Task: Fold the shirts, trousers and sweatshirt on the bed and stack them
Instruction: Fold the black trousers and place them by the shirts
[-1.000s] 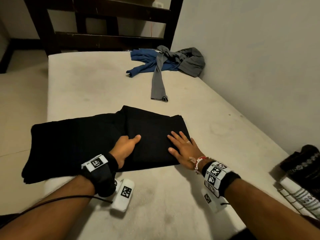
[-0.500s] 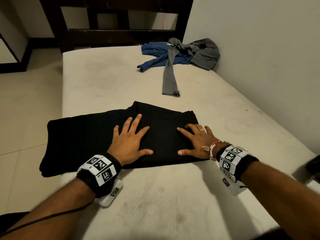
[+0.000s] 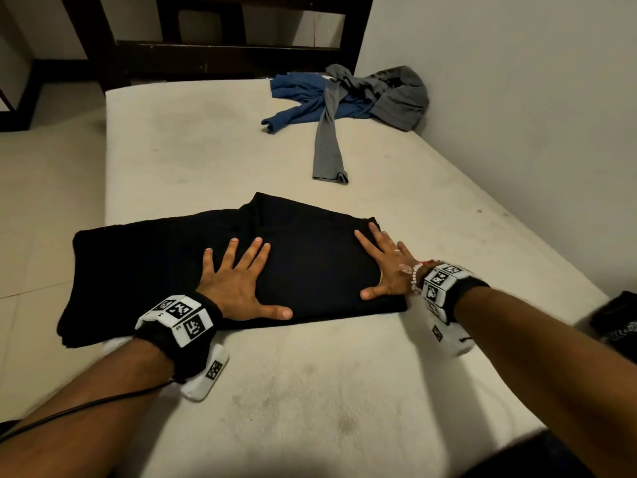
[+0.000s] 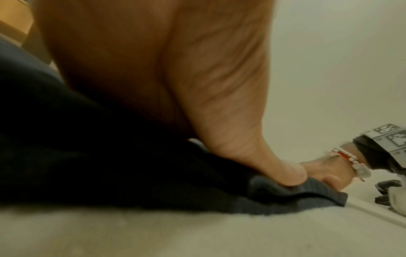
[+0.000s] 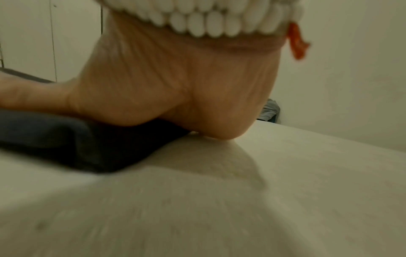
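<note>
A black garment, partly folded, lies across the near half of the bed, and its left end hangs over the bed's left edge. My left hand lies flat on its middle with fingers spread. My right hand presses flat on the folded right end, fingers straight. In the left wrist view the left palm bears down on the dark cloth. The right wrist view has the heel of the right hand on the cloth's edge. A blue garment and a grey one lie crumpled at the far right.
A wall runs along the bed's right side. A dark wooden frame stands at the far end. Tiled floor lies to the left. Dark patterned cloth sits at the right edge of the bed.
My left hand has gone from curled at the garment's near edge to flat with fingers spread. The right hand has slid rightwards to the folded end.
</note>
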